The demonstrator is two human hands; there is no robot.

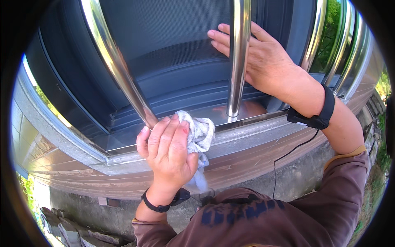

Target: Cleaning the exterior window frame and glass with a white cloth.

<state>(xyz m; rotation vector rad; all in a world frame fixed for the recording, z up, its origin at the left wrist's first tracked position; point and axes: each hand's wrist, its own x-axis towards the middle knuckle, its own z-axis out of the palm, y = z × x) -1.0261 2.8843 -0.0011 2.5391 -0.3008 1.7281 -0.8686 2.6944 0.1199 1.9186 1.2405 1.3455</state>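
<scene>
Brown sleeve and chest [255, 214] at six o'clock, closest to the lens, with a thin black cable running up to a black wristband [317, 117] at three o'clock.

Left hand [168, 150] just below centre, black band at its wrist, fingers curled around a bunched grey-white cloth [199, 133]: grasping it, pressed against the foot of the slanted steel bar [119, 68] where that bar meets the window sill [82, 146]. Cloth poking out at the hand's three o'clock side, a loose tail hanging down toward six o'clock.

Right hand [263, 59] at one o'clock, palm flat and fingers spread on the dark window frame behind the upright steel bar [238, 57]; holding nothing, only bracing, fingers partly hidden by that bar.

More steel bars [341, 45] at two o'clock, greenery beyond them. Dark insect screen [164, 29] filling twelve o'clock. Tiled wall band and concrete base [296, 177] below the sill, rough stones [70, 230] at seven o'clock.

As a judgement only: wiping under way at the base of the slanted bar. Bars already bright and reflective along their visible length; metal strip around the upright bar's foot shiny. Sill at nine o'clock duller and greyer, likely not yet reached. Cannot tell whether the bars at two o'clock have been wiped. Probably somewhere mid-job, low corners and sill remaining.
</scene>
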